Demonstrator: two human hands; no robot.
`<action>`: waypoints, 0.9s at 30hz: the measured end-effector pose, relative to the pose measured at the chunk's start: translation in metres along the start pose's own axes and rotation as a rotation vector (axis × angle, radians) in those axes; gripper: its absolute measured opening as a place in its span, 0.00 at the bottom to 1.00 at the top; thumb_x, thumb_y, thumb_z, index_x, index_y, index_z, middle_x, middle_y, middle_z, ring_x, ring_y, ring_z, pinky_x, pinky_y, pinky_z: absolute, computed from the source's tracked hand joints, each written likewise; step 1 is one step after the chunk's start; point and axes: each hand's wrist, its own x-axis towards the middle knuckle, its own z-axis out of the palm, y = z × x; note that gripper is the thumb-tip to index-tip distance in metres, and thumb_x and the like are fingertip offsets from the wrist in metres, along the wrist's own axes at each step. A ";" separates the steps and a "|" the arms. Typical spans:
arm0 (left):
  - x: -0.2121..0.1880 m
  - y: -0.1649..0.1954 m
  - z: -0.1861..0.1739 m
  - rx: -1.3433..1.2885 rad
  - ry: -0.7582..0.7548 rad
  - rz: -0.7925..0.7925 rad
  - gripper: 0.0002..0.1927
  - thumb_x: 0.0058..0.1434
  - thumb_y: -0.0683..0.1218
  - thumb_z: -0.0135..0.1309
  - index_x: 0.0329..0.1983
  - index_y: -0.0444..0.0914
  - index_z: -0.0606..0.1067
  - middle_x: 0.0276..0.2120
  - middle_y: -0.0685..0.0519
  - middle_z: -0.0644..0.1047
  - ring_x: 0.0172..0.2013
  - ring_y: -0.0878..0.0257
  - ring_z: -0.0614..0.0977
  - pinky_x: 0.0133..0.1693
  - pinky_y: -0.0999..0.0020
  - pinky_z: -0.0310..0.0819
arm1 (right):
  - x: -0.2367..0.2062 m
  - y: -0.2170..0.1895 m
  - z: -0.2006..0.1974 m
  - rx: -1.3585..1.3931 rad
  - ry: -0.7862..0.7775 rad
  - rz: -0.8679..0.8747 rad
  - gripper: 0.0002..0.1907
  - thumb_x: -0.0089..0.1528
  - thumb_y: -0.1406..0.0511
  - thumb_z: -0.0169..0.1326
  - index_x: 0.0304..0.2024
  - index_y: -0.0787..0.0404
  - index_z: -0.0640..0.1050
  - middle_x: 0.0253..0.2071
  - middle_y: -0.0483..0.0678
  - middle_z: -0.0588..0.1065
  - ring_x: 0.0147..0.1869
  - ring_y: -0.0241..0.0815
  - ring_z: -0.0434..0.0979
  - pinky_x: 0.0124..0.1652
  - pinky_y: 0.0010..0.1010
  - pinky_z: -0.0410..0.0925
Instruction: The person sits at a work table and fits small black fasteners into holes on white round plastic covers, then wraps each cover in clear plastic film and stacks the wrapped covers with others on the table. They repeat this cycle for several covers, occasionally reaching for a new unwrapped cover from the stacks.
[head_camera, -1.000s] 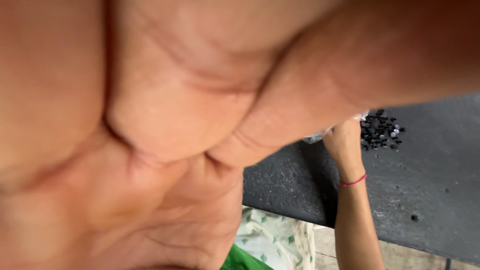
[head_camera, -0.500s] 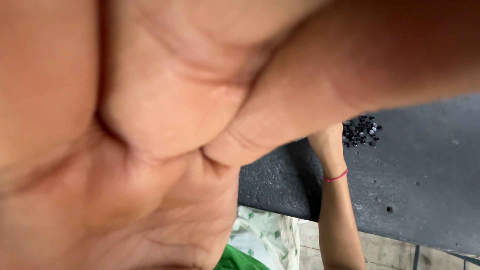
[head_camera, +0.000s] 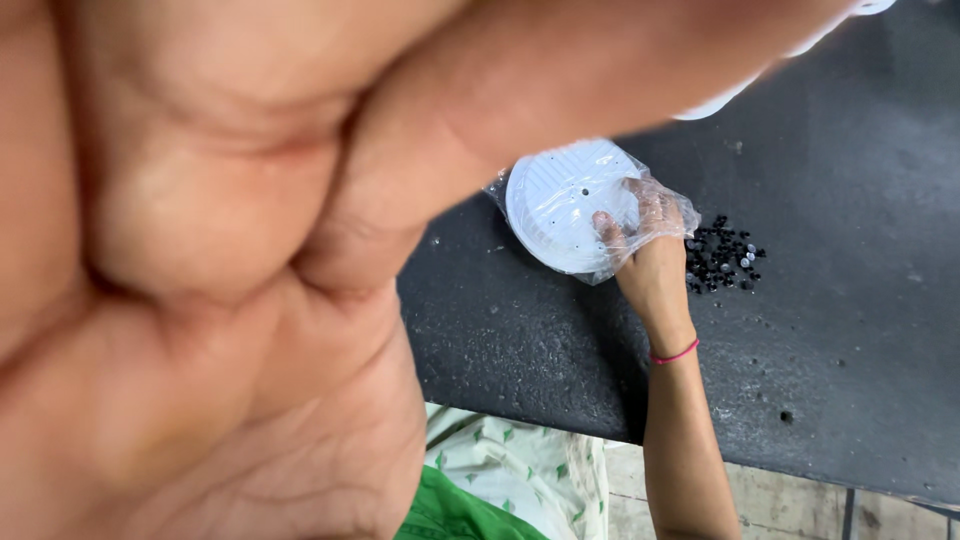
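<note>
My left hand (head_camera: 230, 280) is right up against the camera. Its blurred palm and one finger fill the left and top of the view, and its grip is hidden. My right hand (head_camera: 650, 260), with a thin pink band on the wrist, reaches onto a dark grey tabletop (head_camera: 850, 330). It grips a round white ribbed plastic disc (head_camera: 565, 205) wrapped in a clear plastic bag, thumb on the disc's right edge and fingers in the crumpled plastic. The disc lies tilted against the tabletop.
A small heap of tiny black and pale pieces (head_camera: 722, 255) lies just right of my right hand. The table's near edge runs along the bottom, with a green and white patterned cloth (head_camera: 510, 480) and pale floor below it.
The view has shifted, so the white bagged disc, which my left hand hid before, now shows in my right hand. My left hand still covers most of the camera.
</note>
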 end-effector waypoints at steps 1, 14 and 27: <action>0.001 0.000 0.001 0.004 0.054 0.038 0.19 0.74 0.49 0.60 0.61 0.35 0.71 0.52 0.50 0.79 0.56 0.60 0.80 0.62 0.63 0.72 | 0.000 -0.001 -0.001 -0.007 0.001 0.002 0.26 0.67 0.59 0.59 0.62 0.70 0.72 0.60 0.68 0.71 0.64 0.68 0.69 0.62 0.53 0.63; 0.001 -0.097 -0.016 0.228 0.124 -0.070 0.21 0.74 0.51 0.60 0.62 0.36 0.70 0.54 0.49 0.79 0.58 0.58 0.81 0.64 0.62 0.72 | -0.010 0.009 -0.002 -0.018 0.179 0.079 0.19 0.68 0.65 0.61 0.58 0.66 0.75 0.54 0.63 0.76 0.56 0.63 0.77 0.54 0.47 0.70; -0.090 -0.286 0.009 0.369 0.074 -0.742 0.20 0.69 0.54 0.55 0.53 0.33 0.77 0.38 0.48 0.82 0.36 0.61 0.84 0.41 0.69 0.77 | -0.003 0.022 0.003 0.389 0.129 0.201 0.27 0.66 0.62 0.65 0.61 0.71 0.73 0.57 0.58 0.76 0.60 0.47 0.77 0.60 0.37 0.70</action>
